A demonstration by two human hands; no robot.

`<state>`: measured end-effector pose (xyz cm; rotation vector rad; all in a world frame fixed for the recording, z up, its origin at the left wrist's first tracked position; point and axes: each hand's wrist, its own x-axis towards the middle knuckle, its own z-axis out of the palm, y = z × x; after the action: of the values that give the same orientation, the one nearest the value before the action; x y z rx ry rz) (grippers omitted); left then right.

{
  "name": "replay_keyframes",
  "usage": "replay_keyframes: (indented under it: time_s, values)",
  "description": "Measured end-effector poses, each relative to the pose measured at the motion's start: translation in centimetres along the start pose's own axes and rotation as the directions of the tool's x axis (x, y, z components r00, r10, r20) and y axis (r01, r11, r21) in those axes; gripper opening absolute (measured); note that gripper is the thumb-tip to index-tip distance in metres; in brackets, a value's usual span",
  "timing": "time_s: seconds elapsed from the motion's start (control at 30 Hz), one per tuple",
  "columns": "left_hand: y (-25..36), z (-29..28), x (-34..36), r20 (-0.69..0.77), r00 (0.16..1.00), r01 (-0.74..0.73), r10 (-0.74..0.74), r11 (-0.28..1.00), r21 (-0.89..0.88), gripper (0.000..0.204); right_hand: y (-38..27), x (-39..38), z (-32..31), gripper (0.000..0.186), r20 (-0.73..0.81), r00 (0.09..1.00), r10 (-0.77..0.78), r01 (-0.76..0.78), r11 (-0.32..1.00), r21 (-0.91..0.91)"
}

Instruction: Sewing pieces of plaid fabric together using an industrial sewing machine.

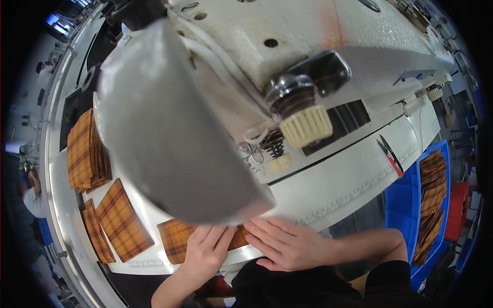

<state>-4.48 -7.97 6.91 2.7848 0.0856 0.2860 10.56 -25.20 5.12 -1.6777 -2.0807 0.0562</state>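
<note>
Head view: orange-brown plaid cloth piece [173, 242] lies at the near edge of the white worktable with ruler marks [328, 197], partly hidden by the hands and by the blurred, rounded grey cover [174, 123] of the white metal sewing machine [390, 36]; left hand [206, 252] rests on the cloth, fingers together, tips hidden, so cannot tell if it pinches; right hand [282, 244] lies with fingers extended on the cloth's right part, closed round nothing.

Handling (judged): light, soft, limp; not fragile, but apt to skew or wrinkle if pushed from one side; best held by flat fingertips near both ends, or pinched at an edge.

Around: thick orange-brown plaid stack [82, 154] at left; red-handled metal snips [393, 158] at right; blue plastic bin [402, 205] beyond, holding more plaid pieces [432, 190].
</note>
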Motion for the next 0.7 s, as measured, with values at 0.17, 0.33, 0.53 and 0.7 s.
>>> replay_keyframes:
  time_s: [0.17,0.33,0.53,0.7]
  values:
    - [-2.3,0.6,2.7,-0.105,0.994,0.011,-0.022,0.994,-0.108,0.042,2.4,1.6,-0.9,0.053,0.002,1.0,-0.031,0.031,0.998,-0.051]
    - [-6.4,0.9,5.5,-0.097,0.995,-0.04,0.038,0.999,-0.012,0.034,6.1,3.7,-1.8,0.056,0.03,0.999,-0.028,0.032,0.988,-0.15]
    - [-8.4,1.5,5.8,0.065,0.997,0.036,-0.029,0.994,-0.101,0.039,6.9,4.3,-1.3,0.061,-0.044,0.998,0.041,-0.048,0.984,-0.173]
    - [-8.5,1.6,7.9,-0.263,0.964,-0.133,0.036,0.923,-0.361,0.016,7.1,4.5,-1.6,0.063,-0.069,0.997,0.047,-0.056,0.989,-0.137]
